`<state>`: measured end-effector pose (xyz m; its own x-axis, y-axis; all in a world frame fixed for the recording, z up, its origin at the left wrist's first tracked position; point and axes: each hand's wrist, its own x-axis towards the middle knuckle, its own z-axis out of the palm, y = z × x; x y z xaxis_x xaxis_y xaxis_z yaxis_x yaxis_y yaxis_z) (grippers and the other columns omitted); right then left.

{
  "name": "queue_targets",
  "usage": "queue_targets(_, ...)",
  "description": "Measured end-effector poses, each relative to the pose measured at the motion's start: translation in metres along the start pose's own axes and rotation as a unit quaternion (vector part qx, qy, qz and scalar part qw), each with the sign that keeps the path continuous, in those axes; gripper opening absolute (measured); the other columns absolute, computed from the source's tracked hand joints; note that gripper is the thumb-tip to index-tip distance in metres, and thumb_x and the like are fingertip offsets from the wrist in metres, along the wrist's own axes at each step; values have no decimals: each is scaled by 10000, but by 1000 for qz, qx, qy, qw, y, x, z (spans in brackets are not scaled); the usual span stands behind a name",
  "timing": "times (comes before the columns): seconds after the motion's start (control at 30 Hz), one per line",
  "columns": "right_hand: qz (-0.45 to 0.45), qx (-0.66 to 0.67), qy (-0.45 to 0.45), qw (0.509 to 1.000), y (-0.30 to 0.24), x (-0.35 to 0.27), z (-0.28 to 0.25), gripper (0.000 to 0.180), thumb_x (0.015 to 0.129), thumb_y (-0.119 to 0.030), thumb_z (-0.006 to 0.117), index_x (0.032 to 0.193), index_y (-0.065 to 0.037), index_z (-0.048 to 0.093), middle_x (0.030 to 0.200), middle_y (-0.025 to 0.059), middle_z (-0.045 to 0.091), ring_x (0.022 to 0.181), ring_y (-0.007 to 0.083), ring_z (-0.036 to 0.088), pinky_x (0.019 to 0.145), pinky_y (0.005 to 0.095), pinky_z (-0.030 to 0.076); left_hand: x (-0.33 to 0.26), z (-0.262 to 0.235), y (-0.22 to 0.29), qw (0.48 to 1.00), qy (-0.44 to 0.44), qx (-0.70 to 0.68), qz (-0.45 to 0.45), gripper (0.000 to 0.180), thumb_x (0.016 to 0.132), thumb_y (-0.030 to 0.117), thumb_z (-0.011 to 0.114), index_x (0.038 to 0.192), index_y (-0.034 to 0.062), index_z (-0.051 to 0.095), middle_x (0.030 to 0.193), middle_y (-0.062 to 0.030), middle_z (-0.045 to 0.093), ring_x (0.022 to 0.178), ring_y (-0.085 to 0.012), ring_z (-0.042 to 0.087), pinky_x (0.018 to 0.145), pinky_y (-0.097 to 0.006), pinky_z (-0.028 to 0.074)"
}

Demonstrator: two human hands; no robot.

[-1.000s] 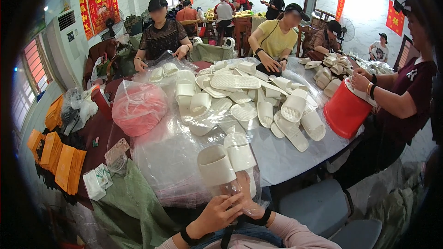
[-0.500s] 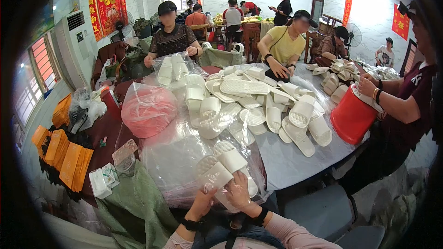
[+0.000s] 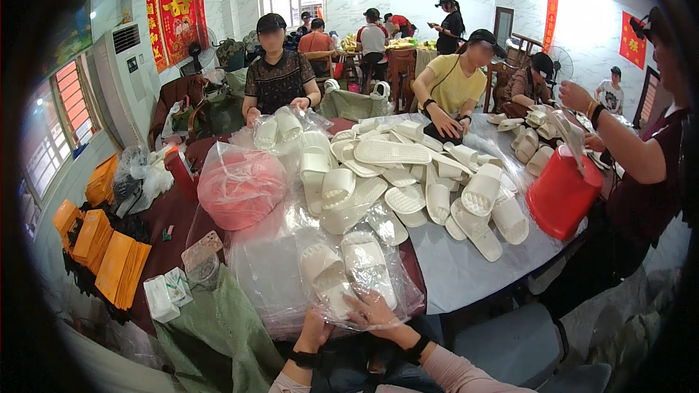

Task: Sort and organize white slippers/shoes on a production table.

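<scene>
- The left hand (image 3: 314,329) pinches the near edge of a clear plastic bag (image 3: 320,287) at about 6 o'clock in the view, fingers closed on the film.
- The right hand (image 3: 378,314) lies spread over the same bag, fingertips pressing on the bagged pair of white slippers (image 3: 349,273); whether it grips the film or only rests on it cannot be told.
- The bagged pair lies flat, side by side, toes toward 12 o'clock, on a stack of more clear bags at the near rim of the round table (image 3: 466,276).
- At 12 o'clock from the hands, a heap of loose white slippers (image 3: 408,182) covers the table's middle.
- At 10 o'clock sits a red basin wrapped in plastic (image 3: 240,185).
- At 2 o'clock a tilted red bucket (image 3: 562,193) rests at the table's edge, beside a person in a dark red top.
- At 9 o'clock, stacks of orange packets (image 3: 109,255) lie by the wall.
- Across the table, two seated people handle slippers.
</scene>
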<state>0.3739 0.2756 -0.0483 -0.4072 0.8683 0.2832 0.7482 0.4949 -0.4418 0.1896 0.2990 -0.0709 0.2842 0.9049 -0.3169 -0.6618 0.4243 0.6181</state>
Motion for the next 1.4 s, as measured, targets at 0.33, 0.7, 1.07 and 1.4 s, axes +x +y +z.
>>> queue_targets(0.33,20,-6,27,999,-14,11,-2,488,894,-295,562,1346,-156,440,1401,172,386,1259,365,400,1048,499,281,-19,9,3,994,-65,92,2,313,884,28,560,1189,-21,510,1092,-124,614,937,-218,622,841,-352,500)
queue_targets(0.7,18,28,73,997,11,-12,6,532,845,-234,604,1341,-134,440,1398,215,368,1221,371,421,1032,529,282,-9,-6,-10,994,-55,94,32,319,856,-38,455,1171,-46,503,1063,-151,623,903,-264,647,774,-349,537)
queue_targets(1.07,-28,-45,18,998,19,-37,-7,677,725,-229,668,1353,-141,430,1427,214,321,1285,408,341,1050,498,265,-21,12,3,1000,-9,-24,5,230,877,66,523,1084,-30,554,870,-116,641,724,-215,630,648,-310,525)
queue_targets(1.4,65,-25,167,983,-1,-20,-8,535,775,-196,664,1273,-93,496,1287,233,460,1140,403,468,966,465,371,-18,24,1,956,12,287,60,287,772,65,711,1034,32,597,878,-26,629,681,-74,542,574,-227,444)
